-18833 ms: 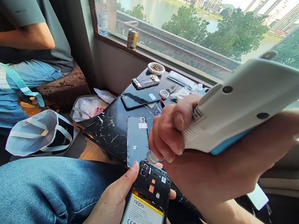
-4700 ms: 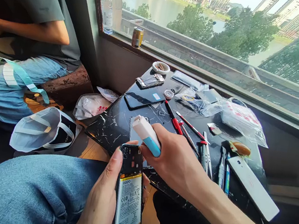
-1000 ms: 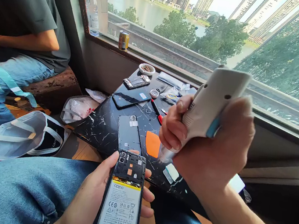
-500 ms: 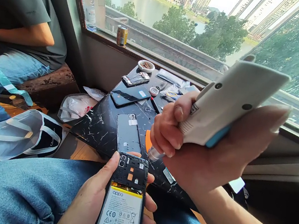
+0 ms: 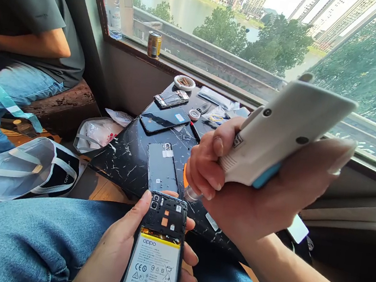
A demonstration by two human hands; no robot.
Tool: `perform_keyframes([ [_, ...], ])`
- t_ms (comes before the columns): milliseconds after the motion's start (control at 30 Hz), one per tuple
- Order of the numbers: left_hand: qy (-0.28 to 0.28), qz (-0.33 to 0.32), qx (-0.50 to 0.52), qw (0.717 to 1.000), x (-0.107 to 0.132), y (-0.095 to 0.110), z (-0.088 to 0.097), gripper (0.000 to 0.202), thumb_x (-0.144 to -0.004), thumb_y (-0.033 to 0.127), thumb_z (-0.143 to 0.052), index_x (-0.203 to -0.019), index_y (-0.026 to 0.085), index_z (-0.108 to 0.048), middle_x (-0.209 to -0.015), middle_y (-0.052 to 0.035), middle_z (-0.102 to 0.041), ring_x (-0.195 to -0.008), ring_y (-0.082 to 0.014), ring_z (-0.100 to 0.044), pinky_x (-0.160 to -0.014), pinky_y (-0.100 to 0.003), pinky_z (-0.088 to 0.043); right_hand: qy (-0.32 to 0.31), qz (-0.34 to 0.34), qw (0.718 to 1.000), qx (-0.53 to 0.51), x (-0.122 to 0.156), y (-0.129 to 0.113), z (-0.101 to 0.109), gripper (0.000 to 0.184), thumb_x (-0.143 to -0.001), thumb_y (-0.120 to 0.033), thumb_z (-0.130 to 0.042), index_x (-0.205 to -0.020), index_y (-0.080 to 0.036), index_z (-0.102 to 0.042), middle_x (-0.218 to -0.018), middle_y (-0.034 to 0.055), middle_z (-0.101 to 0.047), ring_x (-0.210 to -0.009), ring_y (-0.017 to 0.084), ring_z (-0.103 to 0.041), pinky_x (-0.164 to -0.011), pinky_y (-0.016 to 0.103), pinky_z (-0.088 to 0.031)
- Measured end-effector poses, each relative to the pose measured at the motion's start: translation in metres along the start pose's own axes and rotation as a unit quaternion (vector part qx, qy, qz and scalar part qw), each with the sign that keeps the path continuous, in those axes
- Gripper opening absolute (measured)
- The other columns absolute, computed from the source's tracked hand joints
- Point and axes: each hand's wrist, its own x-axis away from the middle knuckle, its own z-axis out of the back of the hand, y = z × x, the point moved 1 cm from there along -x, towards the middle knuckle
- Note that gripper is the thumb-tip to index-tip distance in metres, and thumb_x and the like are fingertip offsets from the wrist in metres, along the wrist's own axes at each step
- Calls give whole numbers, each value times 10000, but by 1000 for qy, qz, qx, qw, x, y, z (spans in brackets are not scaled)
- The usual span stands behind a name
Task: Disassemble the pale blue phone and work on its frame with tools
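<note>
My left hand (image 5: pixel 115 257) grips an opened OPPO phone (image 5: pixel 157 251) over my lap, its back off and the white battery showing. My right hand (image 5: pixel 254 192) is wrapped around a white electric screwdriver (image 5: pixel 280 130) with a blue button strip. The screwdriver's clear tip (image 5: pixel 190 193) points down and sits just above the phone's top right corner. The phone's dark back cover (image 5: pixel 162 167) lies on the black marble table (image 5: pixel 129 158) just beyond the phone.
Another dark phone (image 5: pixel 164 120), a stripped phone frame (image 5: pixel 172 99), a small white dish (image 5: pixel 184 82) and plastic bags lie further back. A can (image 5: pixel 154 44) and bottle (image 5: pixel 112 4) stand on the sill. A seated person (image 5: pixel 23 43) is at left; bags (image 5: pixel 30 170) lie on the floor.
Over the last second my right hand lowered the screwdriver tip toward the phone's top right corner. The left hand keeps the phone steady.
</note>
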Motion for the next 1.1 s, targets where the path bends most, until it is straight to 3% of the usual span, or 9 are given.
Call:
perform_keyframes([
  [100,6,6,0,1000,1,0,-3,789,-950,697,-280,-1153,55,-691,-827,-174,-748,-655,-224,-737,-604,-264,-522,1,-5,1000,12,-2,0,-3,700,-662,-964,-405,-626,-272,-506,-425,-35,-378,-343,140,-353,-326,292,-320],
  [300,24,25,28,999,1,2,-6,763,-937,708,-309,-1095,74,-704,-780,-163,-746,-610,-219,-722,-538,-256,-501,-22,-19,999,-31,-6,-2,-8,699,-514,-970,-563,-550,-275,-498,-377,-45,-369,-316,133,-343,-310,287,-305],
  [467,-2,0,11,1000,1,1,-2,772,-947,697,-305,-1155,62,-692,-847,-179,-753,-657,-225,-740,-579,-255,-519,-5,-35,999,19,-7,-9,-11,739,-415,-1007,-544,-516,-277,-482,-345,-38,-362,-291,149,-371,-284,295,-326],
  [700,-5,-19,-6,1000,0,-1,2,781,-953,693,-279,-1145,65,-701,-852,-179,-757,-676,-226,-748,-619,-253,-523,-15,15,999,29,-6,-9,-12,817,-613,-1037,-316,-547,-240,-483,-365,-43,-376,-292,119,-366,-317,270,-339],
  [967,-10,-38,-24,999,-4,0,7,807,-956,690,-274,-1225,31,-655,-879,-193,-751,-704,-242,-744,-683,-285,-535,-24,-6,1000,19,-5,-12,-5,692,-694,-943,-440,-572,-261,-448,-378,-42,-361,-334,140,-355,-353,300,-349],
  [1100,-2,-63,-35,997,-5,0,9,817,-959,685,-282,-1327,17,-575,-870,-204,-749,-702,-255,-743,-684,-305,-537,-10,39,999,-2,-5,-7,1,653,-723,-899,-496,-612,-256,-485,-418,-46,-377,-359,135,-370,-368,286,-345],
])
